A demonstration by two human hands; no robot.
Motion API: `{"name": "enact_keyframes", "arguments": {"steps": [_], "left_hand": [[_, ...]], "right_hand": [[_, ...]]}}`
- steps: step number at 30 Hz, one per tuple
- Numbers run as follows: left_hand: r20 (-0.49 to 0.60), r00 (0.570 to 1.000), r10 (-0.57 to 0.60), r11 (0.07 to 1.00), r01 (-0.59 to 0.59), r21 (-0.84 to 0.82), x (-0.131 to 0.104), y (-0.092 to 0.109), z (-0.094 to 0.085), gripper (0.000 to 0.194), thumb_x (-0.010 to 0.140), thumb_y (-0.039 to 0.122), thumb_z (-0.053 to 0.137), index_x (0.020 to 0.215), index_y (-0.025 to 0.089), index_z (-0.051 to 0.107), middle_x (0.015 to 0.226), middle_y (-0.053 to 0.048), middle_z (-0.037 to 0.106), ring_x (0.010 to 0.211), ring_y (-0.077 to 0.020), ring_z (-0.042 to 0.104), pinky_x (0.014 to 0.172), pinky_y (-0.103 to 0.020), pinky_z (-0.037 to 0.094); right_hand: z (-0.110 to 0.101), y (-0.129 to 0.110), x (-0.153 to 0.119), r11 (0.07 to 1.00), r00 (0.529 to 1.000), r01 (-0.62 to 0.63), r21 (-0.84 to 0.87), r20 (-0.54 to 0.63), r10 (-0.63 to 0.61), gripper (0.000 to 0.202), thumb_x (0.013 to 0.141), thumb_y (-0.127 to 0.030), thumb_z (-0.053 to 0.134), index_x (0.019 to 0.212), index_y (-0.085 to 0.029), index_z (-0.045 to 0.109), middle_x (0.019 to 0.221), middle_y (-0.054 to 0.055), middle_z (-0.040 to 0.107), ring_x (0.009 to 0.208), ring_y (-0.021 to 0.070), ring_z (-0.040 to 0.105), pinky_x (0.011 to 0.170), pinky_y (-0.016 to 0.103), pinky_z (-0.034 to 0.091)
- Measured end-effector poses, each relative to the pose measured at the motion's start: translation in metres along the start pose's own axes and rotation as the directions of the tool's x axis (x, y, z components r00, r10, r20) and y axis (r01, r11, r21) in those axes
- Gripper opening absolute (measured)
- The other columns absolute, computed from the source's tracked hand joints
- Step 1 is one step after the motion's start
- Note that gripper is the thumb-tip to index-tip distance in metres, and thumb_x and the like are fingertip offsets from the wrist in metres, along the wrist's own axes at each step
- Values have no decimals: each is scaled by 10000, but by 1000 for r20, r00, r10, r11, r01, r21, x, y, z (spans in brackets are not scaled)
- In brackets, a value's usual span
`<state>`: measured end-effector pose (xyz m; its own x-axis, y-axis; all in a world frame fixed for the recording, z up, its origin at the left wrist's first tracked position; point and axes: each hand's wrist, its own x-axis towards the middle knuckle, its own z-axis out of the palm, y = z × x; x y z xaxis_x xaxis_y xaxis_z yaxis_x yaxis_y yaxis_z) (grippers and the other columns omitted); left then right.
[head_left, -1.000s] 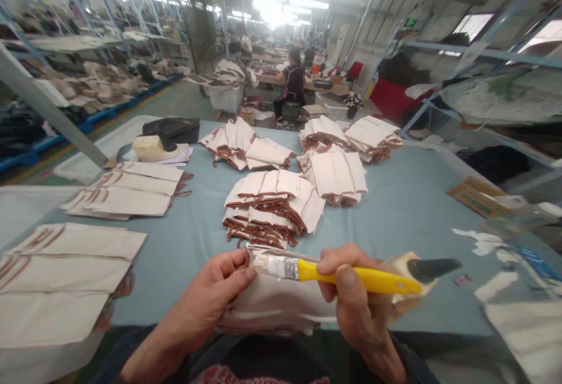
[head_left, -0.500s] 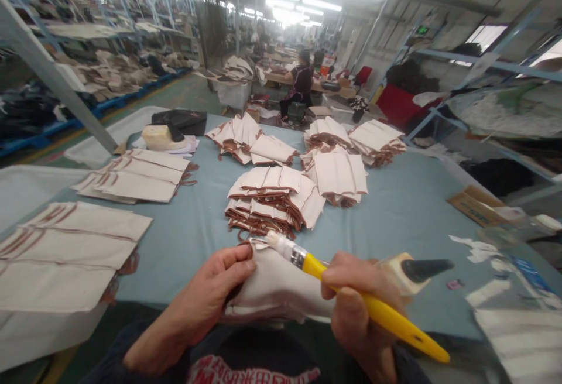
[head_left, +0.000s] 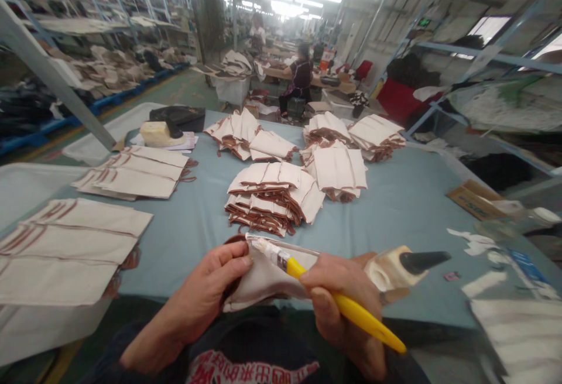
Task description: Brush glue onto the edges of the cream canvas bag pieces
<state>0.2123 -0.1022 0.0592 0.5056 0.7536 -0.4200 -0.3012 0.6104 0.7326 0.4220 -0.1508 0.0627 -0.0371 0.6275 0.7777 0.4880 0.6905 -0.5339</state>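
My left hand (head_left: 211,290) pinches the upper left corner of a cream fabric piece (head_left: 267,278) with brown edging, at the table's front edge. My right hand (head_left: 342,302) is wrapped round a yellow-handled paintbrush (head_left: 298,268). The brush's white-coated bristles touch the piece's upper edge, close to my left fingertips. Just behind lies a stack of cream pieces with brown edges (head_left: 272,196). To the right of my right hand stands a cream-coloured container with a black nozzle-like part (head_left: 390,270), partly hidden by that hand.
More cream stacks (head_left: 338,170) sit at the back of the blue-green table (head_left: 404,196). Flat pieces (head_left: 74,249) lie on the left. An open cardboard box (head_left: 476,199) and paper scraps (head_left: 472,240) are on the right. A person (head_left: 301,76) sits beyond the table.
My right hand and the paintbrush have moved left along the fabric's upper edge, toward my left fingers. The fabric's edge has opened out flatter. My left hand keeps its pinch.
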Motion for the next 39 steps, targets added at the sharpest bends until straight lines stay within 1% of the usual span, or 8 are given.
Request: {"name": "enact_keyframes", "arguments": {"steps": [3, 9, 19, 22, 25, 33, 37, 39], "left_hand": [[-13, 1000, -12, 998, 11, -61, -1, 3, 3, 388, 654, 388, 1012, 906, 150, 835, 743, -49, 797, 622, -150, 701, 630, -206, 581], [-12, 1000, -21, 993, 20, -116, -1, 6, 7, 364, 650, 336, 1010, 912, 144, 845, 780, -69, 813, 656, -158, 720, 635, -203, 587], [23, 999, 40, 999, -40, -17, 0, 2, 10, 403, 709, 424, 974, 957, 134, 842, 835, -78, 815, 678, -157, 683, 651, -210, 560], [10, 999, 48, 999, -48, 26, 0, 2, 9, 440, 706, 460, 970, 976, 138, 839, 799, -61, 797, 650, -152, 670, 642, -215, 558], [11, 1000, 15, 1000, -15, 24, -1, 3, 8, 453, 676, 469, 984, 957, 144, 839, 779, -59, 787, 639, -154, 666, 610, -216, 553], [86, 995, 42, 987, -54, 148, -5, 15, 4, 461, 726, 524, 951, 996, 161, 861, 757, -47, 774, 640, -149, 647, 590, -200, 515], [157, 984, 87, 922, -139, 362, -7, 20, -15, 402, 842, 511, 859, 1093, 197, 867, 945, -80, 818, 931, -259, 733, 831, -296, 584], [182, 979, 89, 889, -161, 429, -5, 15, -25, 299, 854, 453, 848, 1009, 199, 879, 916, -65, 814, 905, -257, 726, 811, -284, 576]], "right_hand": [[7, 5, 2, 1000, 999, -23, -2, -29, 23, 174, 1061, -256, 544, 941, -265, 670, 630, -32, 662, 507, 150, 612, 520, 282, 493], [12, 8, -1, 998, 997, 69, 8, -23, -69, 203, 1112, -333, 495, 1021, -265, 664, 662, -18, 691, 499, 151, 624, 518, 291, 501], [26, 17, -6, 983, 978, 181, 40, 95, -184, 153, 1086, -265, 505, 1145, -263, 646, 691, -13, 692, 502, 160, 619, 522, 304, 492], [26, 18, -6, 997, 995, 76, -5, -66, -76, 156, 1086, -300, 520, 1053, -271, 669, 677, -23, 666, 542, 163, 631, 555, 300, 516], [23, 20, -5, 997, 955, -60, -52, -294, 42, 197, 1098, -329, 504, 1017, -272, 674, 679, -15, 666, 574, 176, 642, 571, 313, 527], [42, 28, 12, 980, 990, -91, -176, -122, 70, 161, 1079, -245, 531, 1052, -218, 688, 892, 49, 795, 752, 181, 762, 670, 284, 615], [32, 36, 21, 949, 951, -243, -201, -244, 191, 227, 1089, -332, 525, 1000, -205, 690, 812, 27, 750, 657, 164, 690, 598, 282, 551], [25, 44, 25, 923, 912, -338, -184, -305, 273, 259, 1086, -391, 531, 1000, -202, 686, 792, 11, 726, 637, 155, 655, 586, 279, 515]]}}
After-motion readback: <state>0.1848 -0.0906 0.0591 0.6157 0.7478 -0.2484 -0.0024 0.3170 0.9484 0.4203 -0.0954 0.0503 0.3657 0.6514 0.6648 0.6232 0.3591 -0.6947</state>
